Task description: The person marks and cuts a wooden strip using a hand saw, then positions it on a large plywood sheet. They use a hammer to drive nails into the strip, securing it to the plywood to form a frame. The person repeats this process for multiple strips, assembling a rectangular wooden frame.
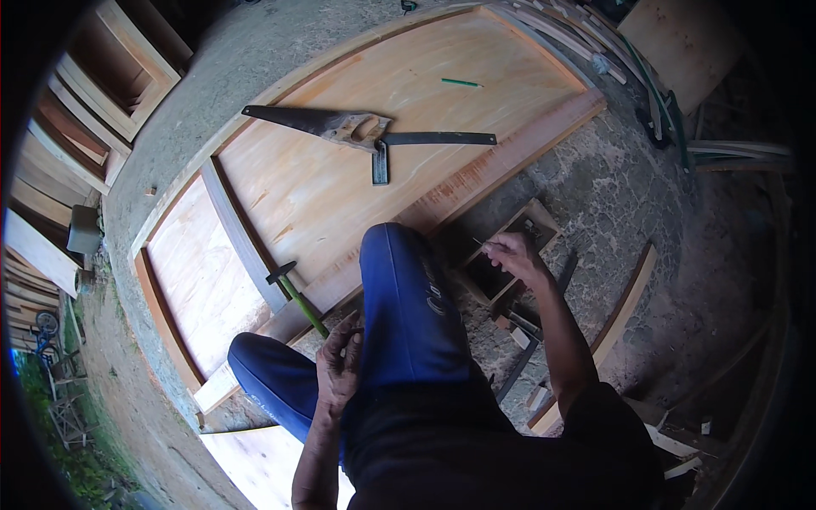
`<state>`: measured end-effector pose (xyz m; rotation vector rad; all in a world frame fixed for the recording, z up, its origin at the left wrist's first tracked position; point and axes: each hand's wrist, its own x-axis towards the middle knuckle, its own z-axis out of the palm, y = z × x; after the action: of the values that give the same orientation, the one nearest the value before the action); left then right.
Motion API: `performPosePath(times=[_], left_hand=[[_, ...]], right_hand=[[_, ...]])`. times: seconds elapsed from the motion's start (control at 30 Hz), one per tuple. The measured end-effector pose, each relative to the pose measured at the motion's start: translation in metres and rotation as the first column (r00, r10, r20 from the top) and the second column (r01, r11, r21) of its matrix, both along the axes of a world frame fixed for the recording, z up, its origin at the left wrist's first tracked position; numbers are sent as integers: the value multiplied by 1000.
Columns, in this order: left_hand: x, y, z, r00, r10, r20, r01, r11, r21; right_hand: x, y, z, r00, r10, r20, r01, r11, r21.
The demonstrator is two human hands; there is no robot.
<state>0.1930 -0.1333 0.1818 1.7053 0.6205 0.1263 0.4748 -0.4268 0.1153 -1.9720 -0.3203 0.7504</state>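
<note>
My left hand is closed above the gap between my legs. The green handle of a hammer runs up to its fingers; whether they grip the handle or something else is hidden. The hammer's dark head lies over the wooden panel, by its crosspiece. Over a divided wooden box to the right, my right hand pinches a thin, nail-like piece. Small things in the box are too dark to name. A handsaw rests on the panel, touching a try square.
A green pencil lies on the panel's far part. Wooden strips lie on the rough concrete floor at right, with more strips beyond the panel. Wooden frames stand at far left near a grey container.
</note>
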Motion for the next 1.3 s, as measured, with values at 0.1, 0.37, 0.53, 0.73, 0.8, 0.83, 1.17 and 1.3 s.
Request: performPosePath(times=[0.1,0.37,0.53,0.73,0.8,0.83,1.17,1.3], left_hand=[[-13,3,-7,1000,24,-9,-24,999,-38],[-40,3,-13,990,99,-105,-98,995,17],[-37,0,-5,985,98,-143,-95,995,32],[-36,-1,-15,988,94,-120,-88,995,53],[-31,-3,-10,990,72,-122,-62,994,88],[-29,-3,-10,991,75,-107,-69,996,59],[48,-41,14,889,442,120,-187,589,-786],[43,-14,43,760,644,85,-254,415,-874]], right_hand=[[16,-22,-32,900,325,290,-148,855,-498],[1,-36,-104,703,658,269,-254,585,-770],[4,-29,-124,621,770,146,-310,413,-856],[6,-32,-120,605,779,164,-305,417,-857],[7,-34,-105,661,718,219,-265,496,-827],[10,-35,-96,692,683,232,-254,532,-808],[-88,130,111,757,342,557,-439,898,44],[-137,205,139,507,495,706,-682,731,-23]])
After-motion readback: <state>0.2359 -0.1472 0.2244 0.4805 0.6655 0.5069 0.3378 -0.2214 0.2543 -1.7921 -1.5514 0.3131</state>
